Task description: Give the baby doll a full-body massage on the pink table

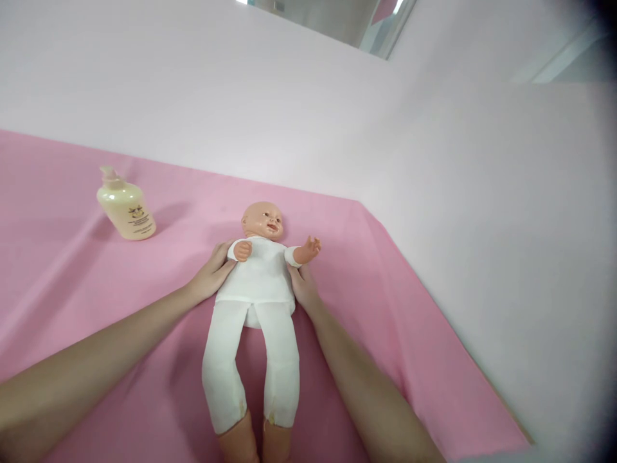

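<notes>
Hands cup a doll (255,283) lying face-up at center of a pink sheet (72,283): left hand (212,273) at nine o'clock, right hand (303,287) at three, fingers open against its torso; a loose hold could let it roll. Lotion bottle (126,206) stands at ten o'clock.

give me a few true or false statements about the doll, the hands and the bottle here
1. The doll lies face up on the pink cloth. True.
2. The left hand holds the bottle. False: it rests against the doll's side, and the bottle stands apart.
3. The right hand touches the doll's other side. True.
4. The bottle lies tipped over. False: it stands upright.
5. The doll wears white. True.
</notes>
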Available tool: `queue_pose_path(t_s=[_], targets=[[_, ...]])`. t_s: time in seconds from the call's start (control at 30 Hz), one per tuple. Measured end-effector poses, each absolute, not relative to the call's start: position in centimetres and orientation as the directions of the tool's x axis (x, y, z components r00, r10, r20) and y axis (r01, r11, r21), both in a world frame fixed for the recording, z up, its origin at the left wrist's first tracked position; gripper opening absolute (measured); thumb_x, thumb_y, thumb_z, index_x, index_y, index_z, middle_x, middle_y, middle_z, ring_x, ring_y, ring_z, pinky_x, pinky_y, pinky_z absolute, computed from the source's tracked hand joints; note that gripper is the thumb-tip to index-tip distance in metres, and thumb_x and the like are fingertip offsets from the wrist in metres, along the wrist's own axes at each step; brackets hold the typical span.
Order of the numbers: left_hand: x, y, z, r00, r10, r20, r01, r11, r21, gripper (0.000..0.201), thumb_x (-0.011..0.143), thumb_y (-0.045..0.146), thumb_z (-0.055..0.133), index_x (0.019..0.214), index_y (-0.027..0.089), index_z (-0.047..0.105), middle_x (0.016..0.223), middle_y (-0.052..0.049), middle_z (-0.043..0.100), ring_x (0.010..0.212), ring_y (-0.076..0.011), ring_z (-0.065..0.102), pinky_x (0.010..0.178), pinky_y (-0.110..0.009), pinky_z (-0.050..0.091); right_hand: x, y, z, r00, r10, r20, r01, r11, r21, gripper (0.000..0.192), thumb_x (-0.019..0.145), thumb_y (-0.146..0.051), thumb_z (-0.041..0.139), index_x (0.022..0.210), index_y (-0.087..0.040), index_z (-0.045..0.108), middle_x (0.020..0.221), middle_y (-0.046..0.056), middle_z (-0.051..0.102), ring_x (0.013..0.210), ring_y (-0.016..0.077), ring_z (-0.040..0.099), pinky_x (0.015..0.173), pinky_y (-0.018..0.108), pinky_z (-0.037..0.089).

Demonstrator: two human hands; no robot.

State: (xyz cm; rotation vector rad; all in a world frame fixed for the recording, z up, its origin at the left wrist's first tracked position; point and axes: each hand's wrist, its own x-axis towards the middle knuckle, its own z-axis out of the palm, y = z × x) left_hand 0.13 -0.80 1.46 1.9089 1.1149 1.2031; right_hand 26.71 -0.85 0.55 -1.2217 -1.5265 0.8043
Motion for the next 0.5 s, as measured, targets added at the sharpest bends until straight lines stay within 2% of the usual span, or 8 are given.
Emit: queue_pose_path(t_s=[0.17,0.5], targets=[[-0.04,-0.34,0.76,0.221,0.88,0.421,0.34,-0.474,0.812,0.055,0.101,0.058,0.037,0.142,0.023,0.045,0.143,-0.011,0.051,0.137,-0.0282,0.043,0.119,-0.049,0.032,26.9,-0.83,0.45,-0.011,0.965,0.263,0.294,0.254,-0.921,0.068,0.093,-0.058,0.052,0.152,-0.027,0.039,0.157,0.008,0.046,0.152,0.0284,0.032,0.125,0.055,0.024],[0.02,-0.64,1.21,0.227,0.877,0.424,0.338,-0.48,0.81,0.052,0.101,0.056,0.04,0.142,0.026,0.047,0.142,-0.01,0.052,0.136,-0.0279,0.044,0.117,-0.047,0.034,26.83,-0.77,0.59,-0.032,0.955,0.295,0.316,0.289,-0.904,0.071,0.092,-0.059,0.052,0.154,-0.028,0.035,0.157,0.008,0.045,0.156,0.0277,0.022,0.127,0.055,0.02]])
